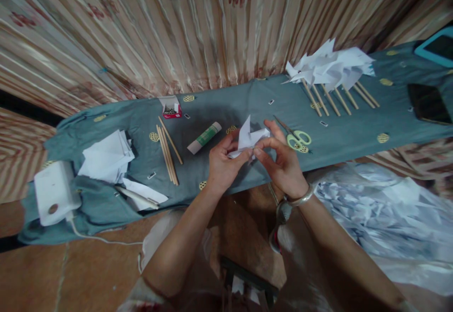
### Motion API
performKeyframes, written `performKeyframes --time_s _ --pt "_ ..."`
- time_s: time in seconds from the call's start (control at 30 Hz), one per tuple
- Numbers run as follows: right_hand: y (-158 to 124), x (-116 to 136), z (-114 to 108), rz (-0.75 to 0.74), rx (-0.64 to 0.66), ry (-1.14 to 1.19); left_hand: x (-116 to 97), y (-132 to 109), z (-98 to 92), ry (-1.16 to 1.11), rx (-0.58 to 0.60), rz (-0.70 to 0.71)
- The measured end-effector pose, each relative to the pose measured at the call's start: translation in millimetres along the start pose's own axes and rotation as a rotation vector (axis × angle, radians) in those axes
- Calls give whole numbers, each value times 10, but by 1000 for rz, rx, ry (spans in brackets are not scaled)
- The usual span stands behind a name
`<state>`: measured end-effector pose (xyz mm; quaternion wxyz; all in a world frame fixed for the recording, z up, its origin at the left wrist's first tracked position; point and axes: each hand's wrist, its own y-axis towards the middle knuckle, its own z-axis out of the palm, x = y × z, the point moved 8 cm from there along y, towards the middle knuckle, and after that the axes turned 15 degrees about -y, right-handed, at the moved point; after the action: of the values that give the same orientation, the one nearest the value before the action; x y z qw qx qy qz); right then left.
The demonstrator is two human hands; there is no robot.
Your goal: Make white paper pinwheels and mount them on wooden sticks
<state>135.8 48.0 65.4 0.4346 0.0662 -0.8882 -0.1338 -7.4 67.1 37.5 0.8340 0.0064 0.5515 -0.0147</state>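
Note:
A white paper pinwheel [247,138] with folded-up blades is held between both hands above the near edge of the cloth-covered table. My left hand [224,163] is closed around its left side, thumb in front. At the pinwheel's front, the thumb and index finger of my right hand [283,163] pinch it; any small part between those fingertips is hidden. Green-handled scissors [298,139] lie just right of my right hand. Left of my left hand rests a glue stick [204,138], and beyond it lie several wooden sticks [165,154].
Finished paper pinwheels on sticks [329,69] lie at the back right. A small red box of pins [172,109], stacked paper [108,156], a pen [138,197] and a corded white device [56,193] occupy the left. A dark phone [429,103] lies far right; a plastic bag [382,217] sits below.

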Motion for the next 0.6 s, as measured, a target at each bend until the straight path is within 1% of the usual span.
performKeyframes --time_s 0.2,0.43,0.53,0.6 --pt "-17 -28 10 26 -8 13 71 22 -28 -39 9 -12" --pt "-22 -21 -29 26 -43 -9 22 18 -15 -35 31 -3" --pt "-10 -58 -93 25 -98 -12 39 19 -15 -54 44 -16" --pt "10 -155 -164 66 -154 14 79 19 -17 -83 46 -51"
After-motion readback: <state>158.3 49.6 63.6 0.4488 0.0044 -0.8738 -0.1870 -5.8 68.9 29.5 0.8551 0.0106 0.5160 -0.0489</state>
